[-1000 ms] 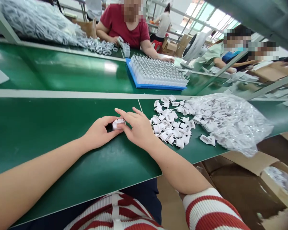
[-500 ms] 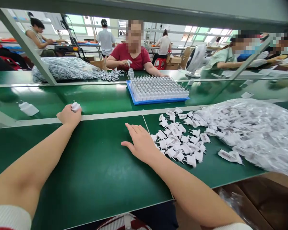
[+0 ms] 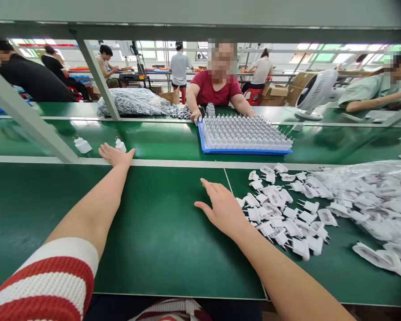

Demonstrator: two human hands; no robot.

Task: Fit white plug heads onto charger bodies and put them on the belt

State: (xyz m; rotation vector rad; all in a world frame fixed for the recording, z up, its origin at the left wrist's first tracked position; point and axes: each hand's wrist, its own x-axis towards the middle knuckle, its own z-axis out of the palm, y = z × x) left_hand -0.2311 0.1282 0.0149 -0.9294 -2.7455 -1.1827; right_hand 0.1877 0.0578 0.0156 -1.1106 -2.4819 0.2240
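My left hand (image 3: 115, 156) reaches over the pale divider strip with its fingers spread. Just behind it stands a white plug adapter (image 3: 120, 145), pins up, partly covered by the hand; whether they touch I cannot make out. A second white adapter (image 3: 83, 145) sits farther left on the green belt. My right hand (image 3: 223, 208) hovers or rests, thumb apart, over the green tabletop (image 3: 167, 232) and holds nothing. Right beside it lies a loose heap of white plug covers with pins (image 3: 280, 214).
A blue tray (image 3: 247, 152) packed with upright adapters stands on the belt, a co-worker's hand (image 3: 196, 117) at its left corner. A clear plastic bag (image 3: 374, 191) of white parts lies at right. Slanted metal posts (image 3: 98, 80) and an overhead beam (image 3: 200, 31) frame the station.
My left hand has let go of the adapter, its fingers now spread. The view has swung left. The co-worker's hand has come down to the tray's corner.
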